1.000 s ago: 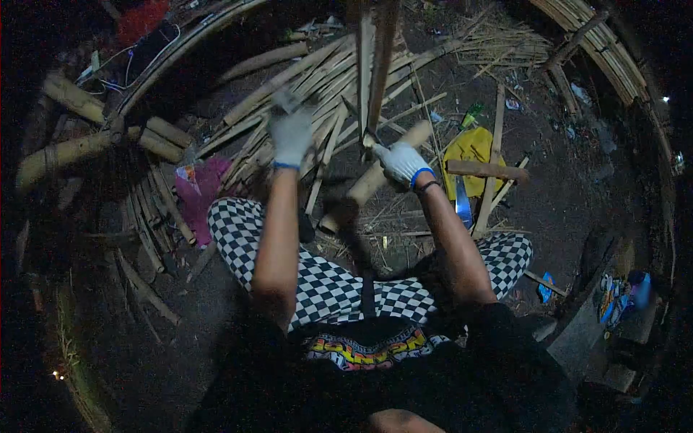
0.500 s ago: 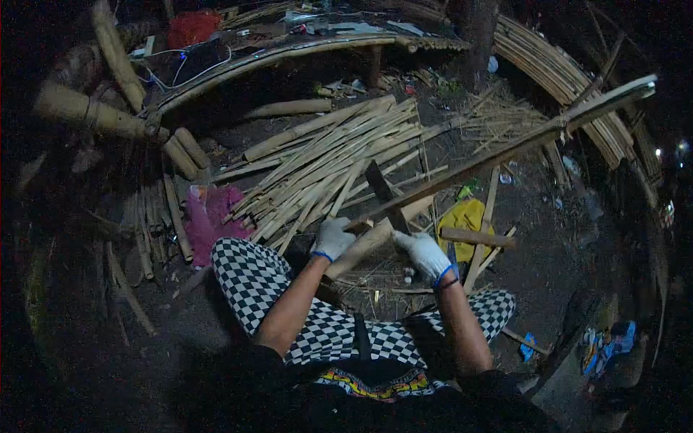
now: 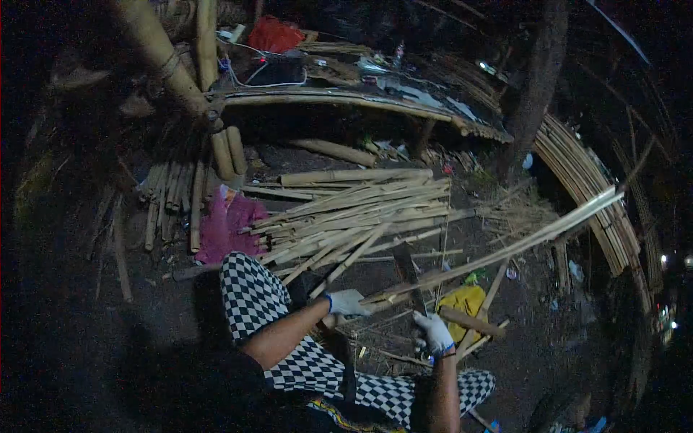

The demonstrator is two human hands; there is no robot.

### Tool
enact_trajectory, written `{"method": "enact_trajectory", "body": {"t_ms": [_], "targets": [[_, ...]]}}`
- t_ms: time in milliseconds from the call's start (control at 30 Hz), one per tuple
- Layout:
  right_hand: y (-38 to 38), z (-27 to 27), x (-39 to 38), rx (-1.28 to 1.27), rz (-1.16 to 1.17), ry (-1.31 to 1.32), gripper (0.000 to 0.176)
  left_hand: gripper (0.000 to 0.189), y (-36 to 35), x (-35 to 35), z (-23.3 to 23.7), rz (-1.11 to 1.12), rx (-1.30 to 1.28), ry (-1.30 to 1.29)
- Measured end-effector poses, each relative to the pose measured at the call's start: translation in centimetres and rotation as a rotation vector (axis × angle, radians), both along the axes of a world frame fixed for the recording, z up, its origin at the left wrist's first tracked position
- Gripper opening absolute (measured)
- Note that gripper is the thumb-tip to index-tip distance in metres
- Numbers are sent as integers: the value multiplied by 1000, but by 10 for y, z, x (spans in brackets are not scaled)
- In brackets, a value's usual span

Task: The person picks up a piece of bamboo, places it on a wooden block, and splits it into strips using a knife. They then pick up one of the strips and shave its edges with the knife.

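A white glove with a blue cuff covers my left hand, which is closed on the near end of a long bamboo strip. The strip slants up to the right. My right hand, also gloved, grips the lower end of a dark, broad-bladed knife. The blade points up and slightly left and meets the strip a little right of my left hand. Just right of my right hand lie a yellow cloth or bag and a short wooden piece.
Split bamboo strips are heaped ahead. A pink bag lies left, beside bamboo poles. A raised bamboo platform crosses the back, with a red bag on it. Long strips stand at the right.
The view has shifted, so the scene appears lower and farther right. The strip's far end has dropped relative to the surroundings. Both hands keep their grips.
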State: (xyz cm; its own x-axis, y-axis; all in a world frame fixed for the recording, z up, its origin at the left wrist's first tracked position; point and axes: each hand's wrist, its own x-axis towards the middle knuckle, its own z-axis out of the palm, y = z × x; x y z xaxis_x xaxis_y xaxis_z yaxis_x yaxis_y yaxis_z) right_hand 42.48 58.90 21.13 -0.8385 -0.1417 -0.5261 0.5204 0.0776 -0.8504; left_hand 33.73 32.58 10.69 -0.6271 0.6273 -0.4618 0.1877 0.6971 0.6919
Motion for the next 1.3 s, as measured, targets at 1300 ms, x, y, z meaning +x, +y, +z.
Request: {"method": "enact_trajectory", "body": {"t_ms": [1300], "targets": [[29,-36,-83,148,155,202,37,77,58,-20,36,289,-214,335]]}}
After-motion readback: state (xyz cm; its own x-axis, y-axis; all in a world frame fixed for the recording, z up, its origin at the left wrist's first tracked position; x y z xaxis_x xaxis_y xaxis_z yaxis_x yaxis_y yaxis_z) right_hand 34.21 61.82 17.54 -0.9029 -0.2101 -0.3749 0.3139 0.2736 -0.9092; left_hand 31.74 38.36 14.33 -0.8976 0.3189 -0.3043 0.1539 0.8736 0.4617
